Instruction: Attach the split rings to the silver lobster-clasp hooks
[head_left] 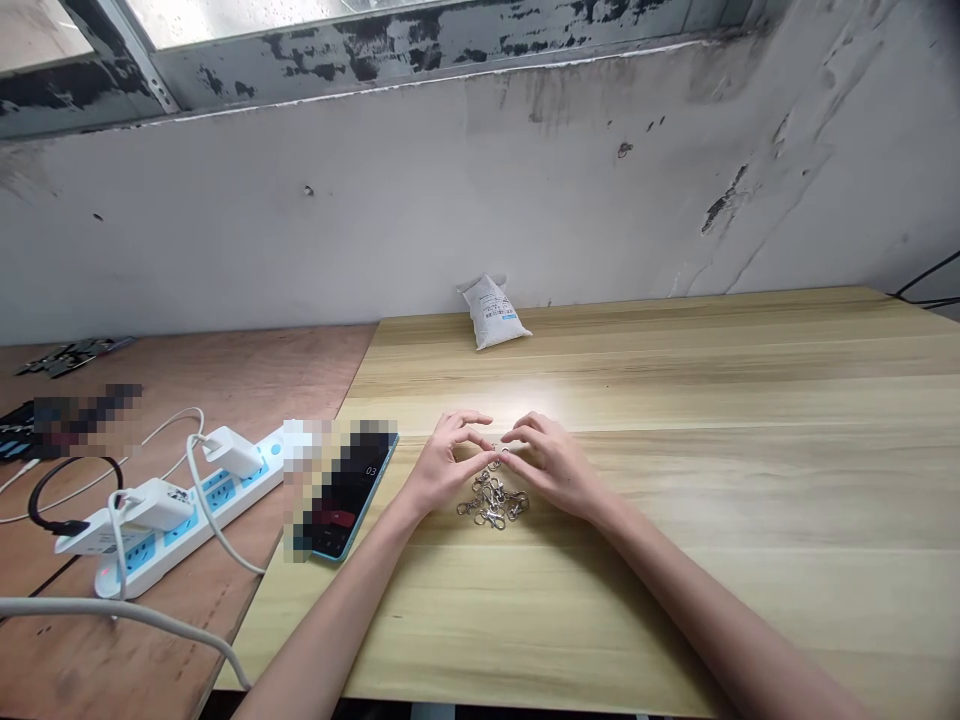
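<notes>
Left hand (441,468), mine: thumb and forefinger pinched on a small metal clasp (495,463). Right hand (553,468), mine: fingertips closed on the same piece, facing the left. Loose clasps (491,502), one small silvery heap (count uncertain, they overlap), on the pale wooden tabletop (712,520), just below and between my hands. Phone (351,500), lying near my left forearm. White packet (496,315), at the far edge by the wall (390,210).
</notes>
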